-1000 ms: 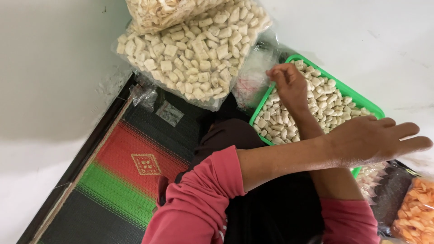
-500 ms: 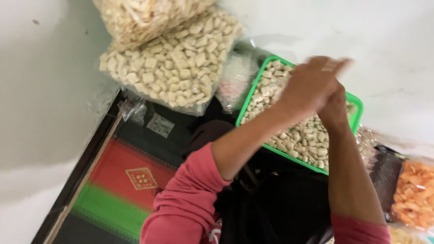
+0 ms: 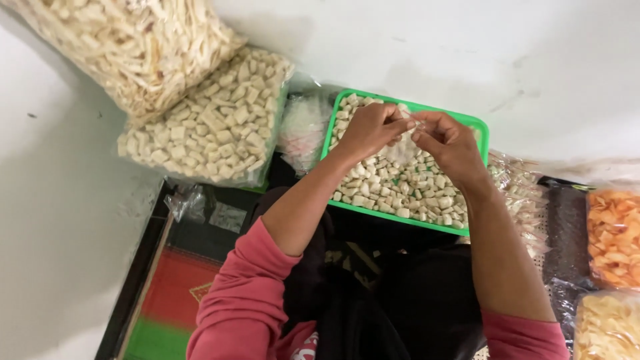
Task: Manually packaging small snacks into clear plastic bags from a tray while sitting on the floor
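A small clear plastic bag [image 3: 407,137] was held above the green tray [image 3: 481,125], between the two hands, and some pale pieces seemed to be inside it, though it was too blurred to be sure. The left hand [image 3: 370,128] pinched the top of the bag with its fingers [image 3: 399,123] closed on the thin plastic, and the right hand [image 3: 450,141] did the same from the other side, its fingers [image 3: 421,125] bent and closed on the edge. The fingertips of both hands were almost touching each other. The tray lay on the floor [image 3: 507,53] and was filled with small white square crackers [image 3: 387,187]. Just beside the left edge of the tray was a bundle of empty clear bags [image 3: 303,127]. Further left lay a large bag of the same square crackers [image 3: 213,123], and a large bag of stick-shaped crackers [image 3: 127,47] rested partly on it. Near the right edge of the floor there were a bag of orange chips [image 3: 613,233] and a bag of yellow chips [image 3: 608,327]. A woven mat [image 3: 173,293] in red, green and black was under the person.
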